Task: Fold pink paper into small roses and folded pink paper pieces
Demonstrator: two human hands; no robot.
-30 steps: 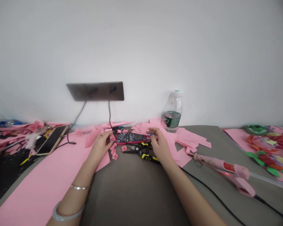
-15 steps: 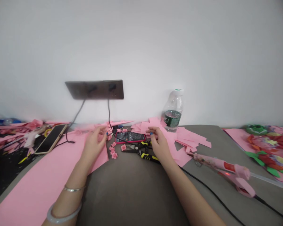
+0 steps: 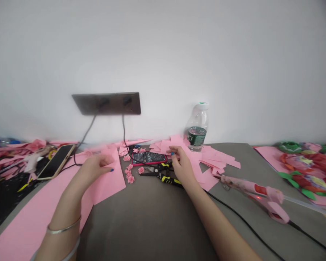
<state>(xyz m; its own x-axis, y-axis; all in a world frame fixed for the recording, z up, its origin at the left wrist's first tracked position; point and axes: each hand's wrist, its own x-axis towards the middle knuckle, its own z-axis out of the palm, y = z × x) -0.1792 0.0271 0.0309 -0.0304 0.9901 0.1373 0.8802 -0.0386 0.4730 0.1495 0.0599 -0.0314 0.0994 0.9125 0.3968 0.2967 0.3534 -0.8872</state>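
Note:
My left hand point(image 3: 93, 167) is over a large pink paper sheet point(image 3: 110, 186), its fingers bent and the thumb held apart from them. Nothing shows between them. My right hand point(image 3: 180, 163) reaches in beside a heap of pink paper pieces point(image 3: 176, 139), fingers curved and slightly apart from the thumb, no held thing visible. Under its wrist are black-and-yellow pliers point(image 3: 163, 175), partly covered. Just behind the pliers lies a phone in a red case point(image 3: 149, 158), screen lit. Small pink paper flowers point(image 3: 130, 175) sit between the two hands.
A pink glue gun point(image 3: 260, 195) with a red light and a black cord lies at right. Behind it are colourful paper flowers point(image 3: 309, 174). A water bottle point(image 3: 197, 132) stands by the wall. Another phone point(image 3: 55, 161), scraps and a socket panel point(image 3: 108, 104) are at left.
My left hand has moved left and back from the small flowers, over the pink sheet. My right hand has stayed almost in place. The view has shifted slightly.

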